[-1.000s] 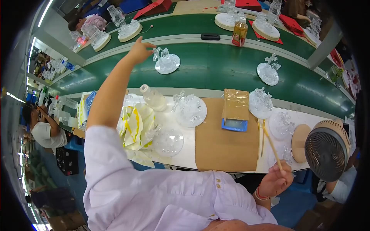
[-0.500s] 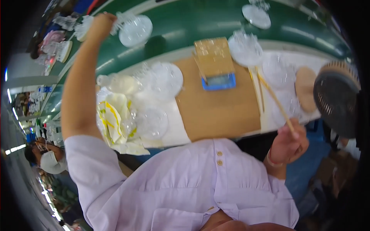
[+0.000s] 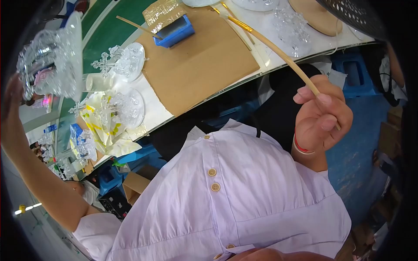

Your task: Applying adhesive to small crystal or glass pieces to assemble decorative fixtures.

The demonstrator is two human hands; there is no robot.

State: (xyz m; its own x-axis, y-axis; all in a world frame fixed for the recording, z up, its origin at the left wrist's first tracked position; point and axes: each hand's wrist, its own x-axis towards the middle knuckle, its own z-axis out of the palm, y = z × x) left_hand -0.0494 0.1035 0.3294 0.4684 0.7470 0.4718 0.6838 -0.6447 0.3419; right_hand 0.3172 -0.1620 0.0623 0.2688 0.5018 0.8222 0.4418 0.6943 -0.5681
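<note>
My right hand point(image 3: 324, 115) grips a thin wooden-handled paintbrush point(image 3: 278, 52) between thumb and fingers, its bristle end slanting up and left over the bench. At the far left my raised left hand point(image 3: 12, 98) is closed on a clear plastic ornament point(image 3: 52, 61) with a round base turned on edge; dim light partly hides the fingers. Similar clear ornaments, one with a cross point(image 3: 130, 61), lie on the bench between my hands. Another clear ornament point(image 3: 130, 108) rests beside a crumpled yellow-and-white wrapper point(image 3: 98, 124).
A brown cardboard sheet point(image 3: 196, 65) covers the bench middle. On it stands a blue container point(image 3: 176, 35) with a taped cardboard flap and a stick. More clear pieces point(image 3: 287, 32) and a round tan board point(image 3: 315, 17) lie at right, near a dark fan grille point(image 3: 355, 15).
My left hand, reaching over the green surface before, now holds an ornament up at the left. My view has tilted and shifted. The paintbrush stays in my right hand.
</note>
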